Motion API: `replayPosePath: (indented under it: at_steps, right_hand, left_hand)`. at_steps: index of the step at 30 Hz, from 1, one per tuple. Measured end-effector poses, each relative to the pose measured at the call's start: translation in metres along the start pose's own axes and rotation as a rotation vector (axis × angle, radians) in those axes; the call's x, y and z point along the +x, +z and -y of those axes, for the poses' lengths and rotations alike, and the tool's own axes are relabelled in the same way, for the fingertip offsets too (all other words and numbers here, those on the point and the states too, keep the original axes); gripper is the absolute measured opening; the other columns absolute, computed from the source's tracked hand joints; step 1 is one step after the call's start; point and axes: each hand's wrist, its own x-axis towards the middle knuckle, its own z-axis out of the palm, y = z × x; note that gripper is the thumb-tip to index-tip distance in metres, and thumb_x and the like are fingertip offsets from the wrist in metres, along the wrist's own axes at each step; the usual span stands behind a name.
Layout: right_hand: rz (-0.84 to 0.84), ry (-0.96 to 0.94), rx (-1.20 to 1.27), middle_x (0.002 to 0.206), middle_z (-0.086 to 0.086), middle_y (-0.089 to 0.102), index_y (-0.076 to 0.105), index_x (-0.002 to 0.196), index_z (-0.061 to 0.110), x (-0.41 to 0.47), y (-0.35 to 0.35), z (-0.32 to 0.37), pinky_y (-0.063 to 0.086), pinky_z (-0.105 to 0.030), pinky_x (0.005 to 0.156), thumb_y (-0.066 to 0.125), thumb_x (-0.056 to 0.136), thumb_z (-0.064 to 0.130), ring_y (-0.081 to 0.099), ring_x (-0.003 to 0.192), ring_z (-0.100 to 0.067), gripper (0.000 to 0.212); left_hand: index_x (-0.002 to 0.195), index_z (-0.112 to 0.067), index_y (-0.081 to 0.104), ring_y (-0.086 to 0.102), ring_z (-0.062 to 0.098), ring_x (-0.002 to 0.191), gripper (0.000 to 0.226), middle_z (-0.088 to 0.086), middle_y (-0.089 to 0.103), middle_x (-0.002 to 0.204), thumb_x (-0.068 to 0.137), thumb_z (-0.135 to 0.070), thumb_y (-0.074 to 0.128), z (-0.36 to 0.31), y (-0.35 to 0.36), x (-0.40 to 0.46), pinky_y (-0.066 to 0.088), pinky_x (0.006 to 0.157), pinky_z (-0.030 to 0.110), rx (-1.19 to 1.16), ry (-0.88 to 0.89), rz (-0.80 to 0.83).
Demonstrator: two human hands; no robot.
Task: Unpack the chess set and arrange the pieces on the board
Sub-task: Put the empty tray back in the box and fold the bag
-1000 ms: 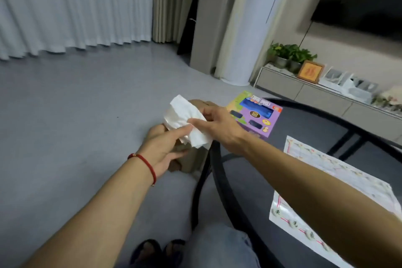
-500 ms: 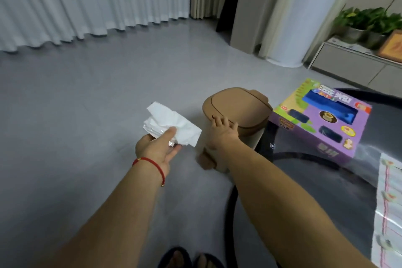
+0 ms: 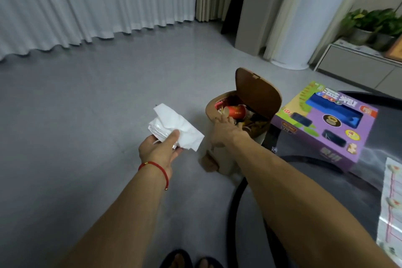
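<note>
My left hand point(image 3: 159, 150) pinches a crumpled white wrapper point(image 3: 175, 129) between thumb and fingers, held over the floor just left of the brown bin point(image 3: 219, 113). The bin's lid point(image 3: 257, 91) stands tipped up, rubbish showing inside. My right hand point(image 3: 225, 129) rests on the near rim; its fingers are hidden behind the hand, so I cannot tell how they lie. To do this well, I carry the wrapper fully over the opening before releasing, so nothing drifts onto the floor. Further right, the purple chess box point(image 3: 326, 128) sits on the dark table point(image 3: 378, 172), with the printed board sheet point(image 3: 391, 193) at its right edge.
</note>
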Motion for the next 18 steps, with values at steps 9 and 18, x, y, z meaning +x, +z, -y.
replayPosePath:
  at_steps: [9, 18]
  right_hand:
    - [-0.709, -0.147, 0.109, 0.115, -0.01, 0.067, 0.072, 0.112, 0.016, -0.036, -0.092, -0.087, 0.052, -0.049, 0.088, 0.055, 0.083, 0.008, 0.058, 0.106, -0.034, 0.034]
    - [-0.487, -0.155, 0.036, 0.138, -0.008, 0.053, 0.05, 0.139, 0.027, 0.003, -0.12, -0.15, 0.048, -0.051, 0.1, 0.052, 0.082, 0.013, 0.054, 0.123, -0.034, 0.059]
  left_hand:
    - [0.098, -0.01, 0.067, 0.073, 0.027, 0.087, 0.03, 0.01, 0.073, 0.101, 0.075, -0.007, 0.086, 0.016, 0.088, 0.025, 0.063, 0.071, 0.046, 0.31, 0.066, 0.162]
    - [0.128, -0.013, 0.062, 0.066, 0.034, 0.107, 0.057, 0.009, 0.068, 0.121, 0.077, -0.029, 0.083, 0.059, 0.222, 0.082, 0.058, 0.073, 0.035, 0.744, 0.081, 0.185]
